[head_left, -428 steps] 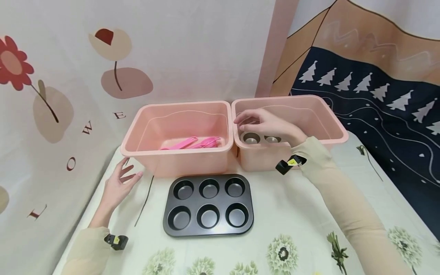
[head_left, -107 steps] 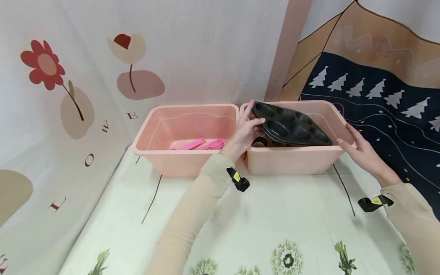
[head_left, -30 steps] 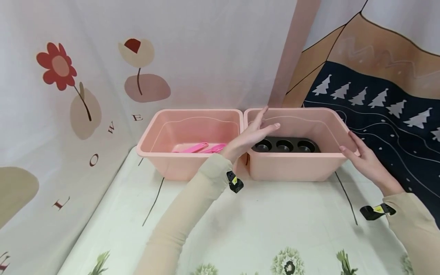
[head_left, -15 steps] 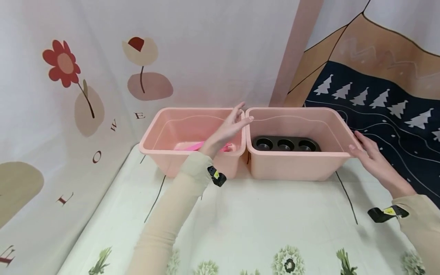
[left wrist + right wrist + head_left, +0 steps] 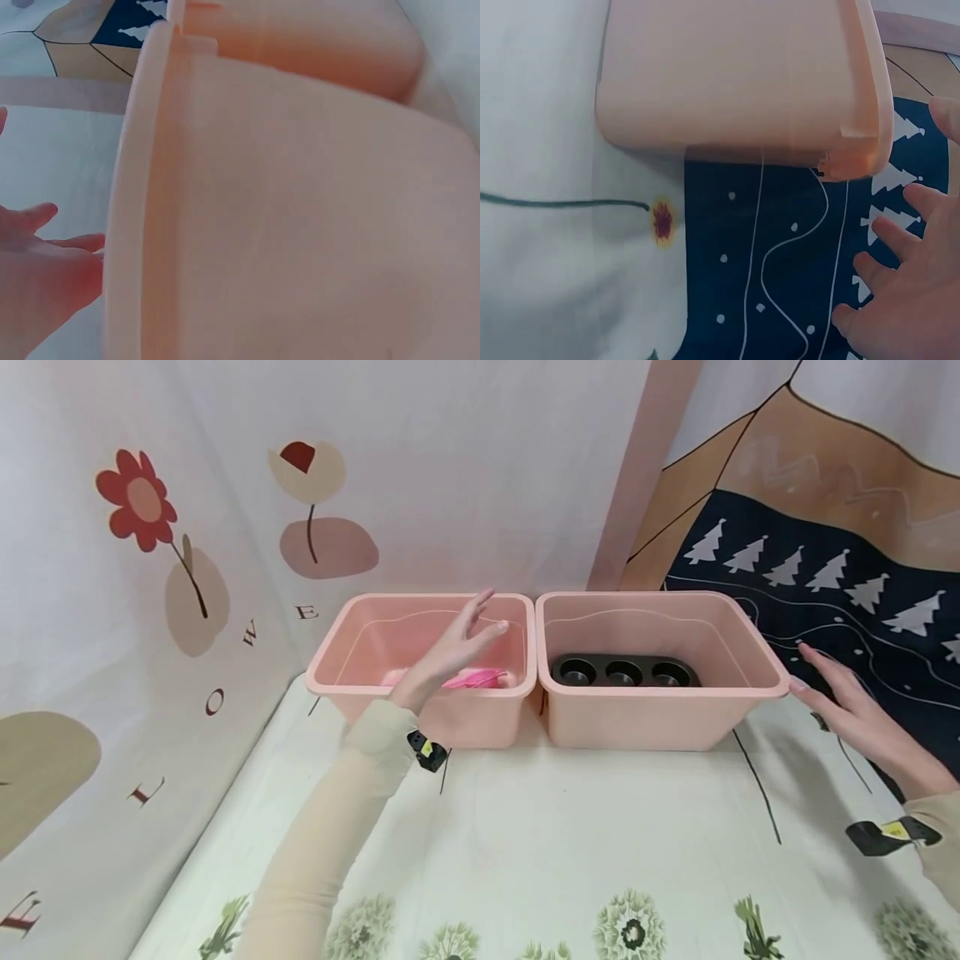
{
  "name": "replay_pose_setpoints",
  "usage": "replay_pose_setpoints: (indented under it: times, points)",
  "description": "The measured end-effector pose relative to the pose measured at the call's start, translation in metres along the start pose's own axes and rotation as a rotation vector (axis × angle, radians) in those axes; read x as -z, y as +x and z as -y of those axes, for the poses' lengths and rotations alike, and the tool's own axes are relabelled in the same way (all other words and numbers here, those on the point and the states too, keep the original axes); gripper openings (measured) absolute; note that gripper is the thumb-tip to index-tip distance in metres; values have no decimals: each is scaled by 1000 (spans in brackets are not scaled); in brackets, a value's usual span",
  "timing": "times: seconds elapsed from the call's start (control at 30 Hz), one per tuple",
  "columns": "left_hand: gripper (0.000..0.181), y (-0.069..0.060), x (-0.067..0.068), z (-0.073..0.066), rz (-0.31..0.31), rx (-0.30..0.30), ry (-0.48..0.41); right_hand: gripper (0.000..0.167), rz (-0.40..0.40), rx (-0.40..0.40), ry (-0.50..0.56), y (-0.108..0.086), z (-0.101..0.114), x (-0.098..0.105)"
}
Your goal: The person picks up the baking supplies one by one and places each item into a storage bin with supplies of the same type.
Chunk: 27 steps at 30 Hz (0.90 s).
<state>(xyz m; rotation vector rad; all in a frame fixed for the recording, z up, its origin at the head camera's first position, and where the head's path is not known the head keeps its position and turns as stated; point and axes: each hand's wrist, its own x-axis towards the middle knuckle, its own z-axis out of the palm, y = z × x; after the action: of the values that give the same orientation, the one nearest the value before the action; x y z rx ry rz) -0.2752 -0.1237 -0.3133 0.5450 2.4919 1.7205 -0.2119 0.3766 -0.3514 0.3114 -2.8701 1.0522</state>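
My left hand (image 5: 453,652) hovers over the left pink bin (image 5: 420,692), fingers extended and holding nothing. In that bin lie bright pink plastic utensils (image 5: 480,678), partly hidden by the hand and the front wall. A dark muffin pan (image 5: 601,672) sits inside the right pink bin (image 5: 630,722); one row of its cups shows above the front rim. Just off this bin's right end is my right hand (image 5: 862,718), fingers spread and apart from the rim. The right wrist view shows the same hand (image 5: 915,292) beside the bin's corner.
Both bins stand side by side on a pale tablecloth (image 5: 562,827) printed with flowers. Behind them hangs a light curtain (image 5: 480,477) with flower prints. A dark blue cloth (image 5: 810,618) with white trees borders the right side.
The muffin pan went from the table, held by my left hand, into the right bin. Lately, my left hand drew left over the left bin, and my right hand came off the right bin's rim.
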Motion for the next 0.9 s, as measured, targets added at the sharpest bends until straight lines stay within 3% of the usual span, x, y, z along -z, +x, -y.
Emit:
replay_pose_setpoints:
  times: [0.2,0.47,0.9]
  points:
    - [70,-14,15,10,-11,-49,152,70,-23,-13,-123,-4,-2,0]
    - [71,-38,38,21,-17,-96,362,68,-17,5,-174,-13,1,1]
    - [67,-79,78,37,7,-114,531,73,-73,58,-390,-11,7,4]
